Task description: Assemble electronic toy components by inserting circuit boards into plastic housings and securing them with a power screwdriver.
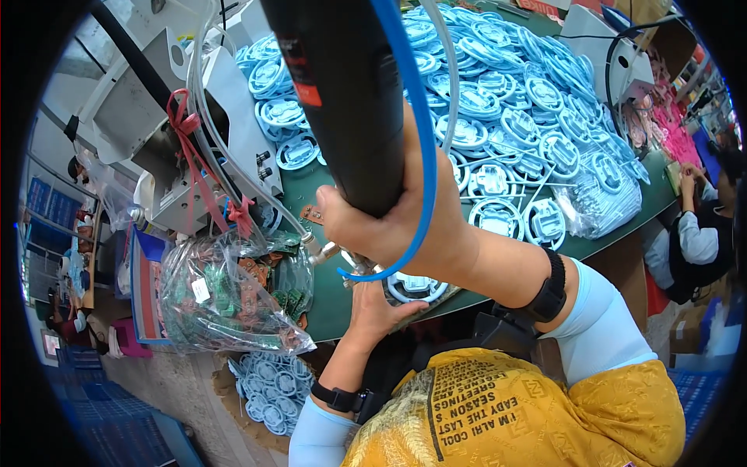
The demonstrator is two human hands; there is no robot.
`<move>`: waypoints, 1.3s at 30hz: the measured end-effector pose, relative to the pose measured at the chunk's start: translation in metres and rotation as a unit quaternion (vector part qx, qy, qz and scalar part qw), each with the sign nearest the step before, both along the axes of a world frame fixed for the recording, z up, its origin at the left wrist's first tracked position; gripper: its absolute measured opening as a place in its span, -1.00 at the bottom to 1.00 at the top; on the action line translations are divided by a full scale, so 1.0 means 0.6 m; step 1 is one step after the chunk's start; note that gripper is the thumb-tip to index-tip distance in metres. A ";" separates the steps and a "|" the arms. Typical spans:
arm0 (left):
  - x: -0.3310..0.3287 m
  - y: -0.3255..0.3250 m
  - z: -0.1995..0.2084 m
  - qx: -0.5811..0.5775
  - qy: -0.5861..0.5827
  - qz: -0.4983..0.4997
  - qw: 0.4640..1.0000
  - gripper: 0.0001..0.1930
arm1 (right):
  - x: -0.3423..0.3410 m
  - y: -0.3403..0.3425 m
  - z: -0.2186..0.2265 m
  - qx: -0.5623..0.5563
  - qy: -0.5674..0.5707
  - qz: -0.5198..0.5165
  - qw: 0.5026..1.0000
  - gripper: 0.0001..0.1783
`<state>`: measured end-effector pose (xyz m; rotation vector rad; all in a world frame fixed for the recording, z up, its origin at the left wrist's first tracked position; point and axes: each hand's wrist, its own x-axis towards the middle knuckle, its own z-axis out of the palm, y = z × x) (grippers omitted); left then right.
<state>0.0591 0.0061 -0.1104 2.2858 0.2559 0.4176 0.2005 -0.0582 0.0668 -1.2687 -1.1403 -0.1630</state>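
Note:
My right hand (389, 226) is wrapped round a thick black power screwdriver (342, 101), which stands tilted over the table's near edge. A blue cable (426, 148) loops down past that hand, and a clear tube ends at a metal fitting (319, 251) by the tool's lower end. Below it, my left hand (373, 311) holds a light blue plastic wheel (416, 288) at its left and near rim, thumb stretched along the edge. The other left fingers and the tool's tip are largely hidden behind the tool and my right hand.
A large heap of similar light blue wheels (490, 101) covers the green table's (299, 187) far side. At left stand a clear bag of circuit boards (233, 292) and a grey metal machine (233, 117). More wheels (272, 389) lie low at left. Another person (692, 226) sits at right.

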 end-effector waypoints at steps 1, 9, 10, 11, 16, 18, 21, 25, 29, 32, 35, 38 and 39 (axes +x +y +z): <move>0.000 0.000 -0.001 -0.002 0.001 0.000 1.000 -0.05 | 0.001 0.003 -0.001 -0.002 0.001 0.000 1.000 -0.24; -0.003 0.000 -0.007 0.013 -0.004 0.003 1.000 -0.08 | -0.008 0.016 -0.008 0.046 0.006 -0.010 0.999 -0.57; -0.002 -0.001 -0.008 0.012 -0.005 0.003 1.000 -0.08 | -0.008 0.016 -0.009 0.045 0.006 -0.011 0.999 -0.57; 0.000 -0.002 -0.008 0.013 -0.024 -0.005 1.000 -0.08 | -0.008 0.016 -0.012 0.032 0.008 -0.007 0.999 -0.55; -0.005 -0.007 -0.013 0.015 -0.027 -0.009 0.999 0.00 | -0.016 0.027 -0.016 0.031 0.041 0.043 0.998 -0.49; -0.007 -0.010 -0.020 0.058 -0.040 0.009 0.997 0.12 | -0.007 0.009 -0.005 0.021 0.045 0.029 0.998 -0.51; 0.005 -0.025 -0.005 0.076 -0.054 0.008 0.996 0.21 | 0.018 -0.035 0.048 0.035 0.140 0.000 0.990 -0.52; -0.002 -0.024 -0.038 0.097 -0.017 0.027 0.995 -0.16 | 0.009 -0.084 0.067 0.036 0.124 0.027 0.991 -0.45; 0.007 -0.023 -0.030 0.095 -0.045 0.008 0.994 -0.27 | -0.015 -0.086 0.026 0.024 0.084 0.018 0.996 -0.43; 0.014 -0.027 -0.005 0.001 -0.065 0.000 0.998 -0.31 | -0.019 -0.081 0.008 -0.011 0.098 0.025 0.995 -0.44; 0.016 -0.032 -0.001 0.018 -0.067 0.012 0.998 -0.36 | -0.022 -0.079 0.000 -0.001 0.132 0.041 0.990 -0.46; 0.013 -0.028 -0.013 0.035 -0.071 0.020 0.997 -0.38 | -0.027 -0.079 0.001 -0.021 0.152 0.038 0.987 -0.48; 0.014 -0.028 -0.012 0.033 -0.071 0.018 0.997 -0.38 | -0.027 -0.075 -0.004 -0.022 0.153 0.036 0.987 -0.48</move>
